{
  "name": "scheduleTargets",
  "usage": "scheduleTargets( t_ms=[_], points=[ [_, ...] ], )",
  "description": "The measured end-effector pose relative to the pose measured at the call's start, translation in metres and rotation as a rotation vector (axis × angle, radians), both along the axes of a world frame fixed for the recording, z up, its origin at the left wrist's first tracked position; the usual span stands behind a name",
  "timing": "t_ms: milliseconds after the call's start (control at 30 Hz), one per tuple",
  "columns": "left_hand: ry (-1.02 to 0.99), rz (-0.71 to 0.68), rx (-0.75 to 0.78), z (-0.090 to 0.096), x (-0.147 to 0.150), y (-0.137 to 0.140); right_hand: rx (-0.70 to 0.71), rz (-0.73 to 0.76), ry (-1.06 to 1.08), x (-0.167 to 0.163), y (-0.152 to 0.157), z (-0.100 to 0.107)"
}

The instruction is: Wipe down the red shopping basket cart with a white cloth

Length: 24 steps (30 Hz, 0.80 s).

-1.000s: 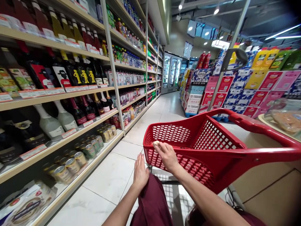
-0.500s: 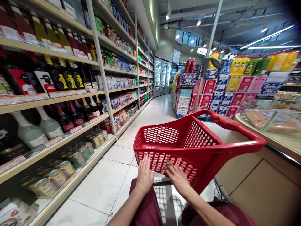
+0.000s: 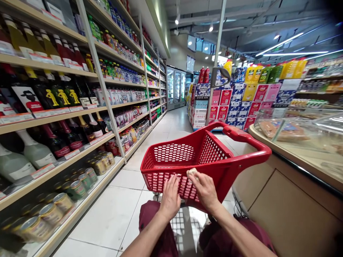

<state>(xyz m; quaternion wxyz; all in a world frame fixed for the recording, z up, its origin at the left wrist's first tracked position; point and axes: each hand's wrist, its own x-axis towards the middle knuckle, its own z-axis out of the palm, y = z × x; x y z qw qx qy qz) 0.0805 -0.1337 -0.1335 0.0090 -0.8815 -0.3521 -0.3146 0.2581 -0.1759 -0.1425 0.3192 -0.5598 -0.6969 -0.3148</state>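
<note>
White tiled floor (image 3: 99, 210), thin dark joints; red shopping cart (image 3: 225, 178) stands on it. Left: shelving (image 3: 88, 144), beige edges. Bottom tier carries short cans (image 3: 64, 202) in rows; tiers above, bottles (image 3: 76, 137). Right: beige counter (image 3: 278, 182), pack (image 3: 285, 131) on top, contents unclear.

Cart (image 3: 224, 172): plastic — smooth, glossy
Left shelf post (image 3: 100, 78): smooth metal
Near floor (image 3: 99, 210): smooth tile, faintly glossy
Trousers (image 3: 164, 240): matt cloth

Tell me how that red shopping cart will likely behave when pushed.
The red shopping cart would probably glide easily, as the tiled floor looks smooth and level. Its thick rim holds a firm shape, so it should stay stiff. Holed walls suggest lightness.
</note>
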Motion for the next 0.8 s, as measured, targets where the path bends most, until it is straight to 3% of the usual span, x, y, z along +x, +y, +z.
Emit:
scheduleTargets(
  t_ms=[167,233,367,533,667,800],
  points=[
    [0.03,-0.064,0.021,0.005,0.014,-0.002,-0.079,-0.002,-0.031,0.017,-0.006,0.003],
    [0.032,-0.072,0.022,0.008,0.02,-0.003,-0.016,-0.009,-0.01,0.027,-0.009,0.007],
    [0.023,-0.088,0.01,0.015,0.033,-0.005,0.182,-0.197,0.092,0.047,-0.015,0.013],
    [0.042,-0.15,0.011,0.022,0.047,-0.01,0.012,-0.177,-0.007,0.06,-0.029,0.006],
    [0.043,-0.165,0.0,0.024,0.058,-0.012,0.211,-0.305,0.081,0.077,-0.031,0.016],
    [0.074,-0.191,0.001,0.026,0.064,-0.014,0.042,-0.25,-0.01,0.08,-0.04,0.009]
  ],
)
